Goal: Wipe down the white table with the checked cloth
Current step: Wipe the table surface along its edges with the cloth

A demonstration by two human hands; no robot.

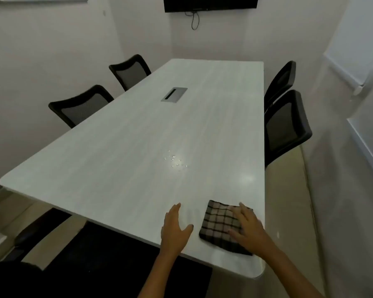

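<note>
Head view: the folded checked cloth (222, 226) is pressed flat near the white table's (125, 151) near right corner by the right hand (249, 230), fingers straight. The left hand (174, 227) is laid beside it, fingers straight, thumb spread.

Not much of this person to go on, honestly: just two forearms (157, 276), bare as far up as I can see. The left hand (176, 230) and right hand (249, 230) are bare as well, fingers (174, 210) included (it's a bit blurry, so finer detail on them is lost).
</note>
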